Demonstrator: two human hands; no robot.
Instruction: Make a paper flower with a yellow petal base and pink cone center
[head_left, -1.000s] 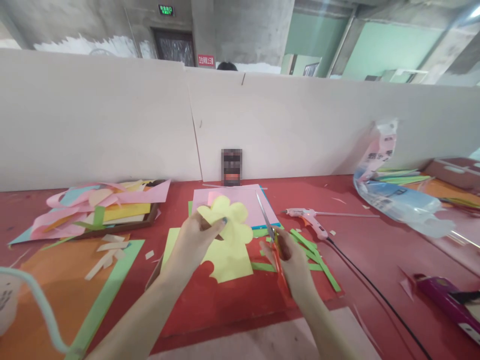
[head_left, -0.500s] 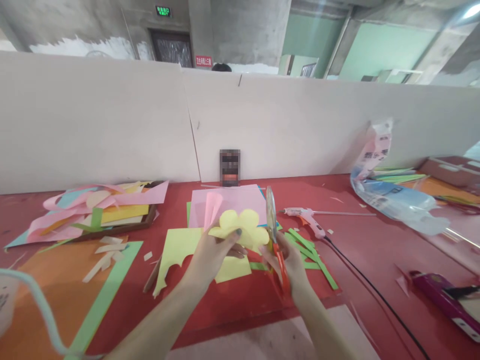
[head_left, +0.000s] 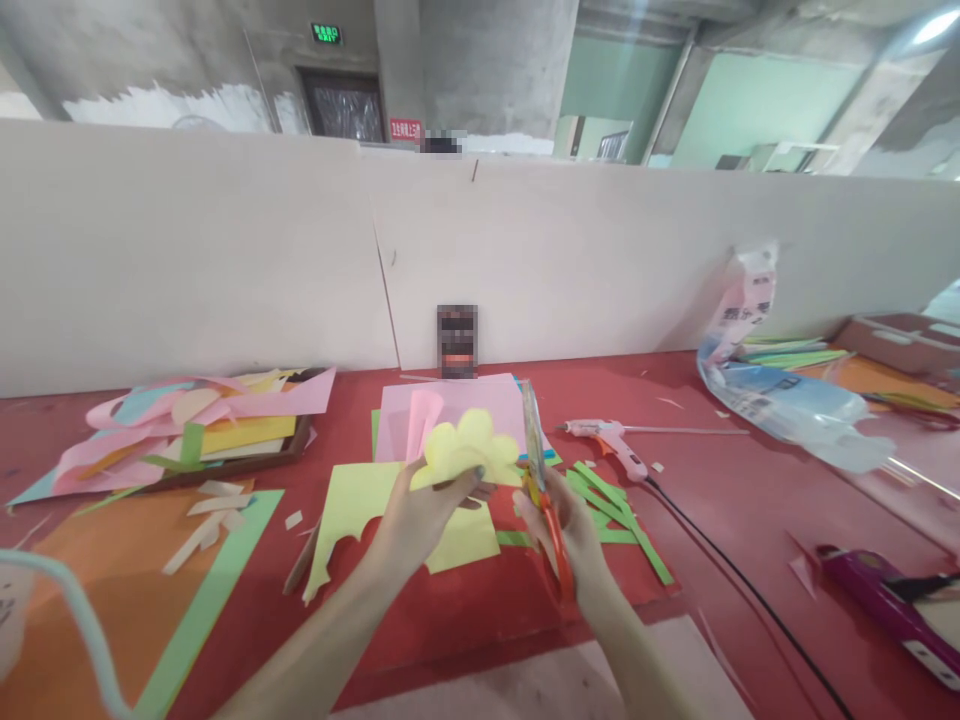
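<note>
A yellow paper flower (head_left: 469,446) with rounded petals is held between the thumb and fingers of my left hand (head_left: 431,505). My right hand (head_left: 566,525) grips scissors (head_left: 553,525) with orange-red handles, their blades pointing up and away beside the flower's right edge. The blades look closed together. Below the hands lies a yellow paper sheet (head_left: 352,490) with curved pieces cut from its edge. Behind the flower are a pink sheet (head_left: 390,415) and a folded pink paper piece (head_left: 424,422).
Green paper strips (head_left: 611,505) and a pink glue gun (head_left: 611,440) with a black cord lie to the right. A tray (head_left: 304,440) heaped with coloured paper and an orange sheet (head_left: 97,590) are at left. A plastic bag (head_left: 780,405) leans against the white partition (head_left: 225,260).
The flower has turned in my left hand, with its petals now pointing more upward and slightly left. The scissors stay in my right hand, and the view has shifted slightly.
</note>
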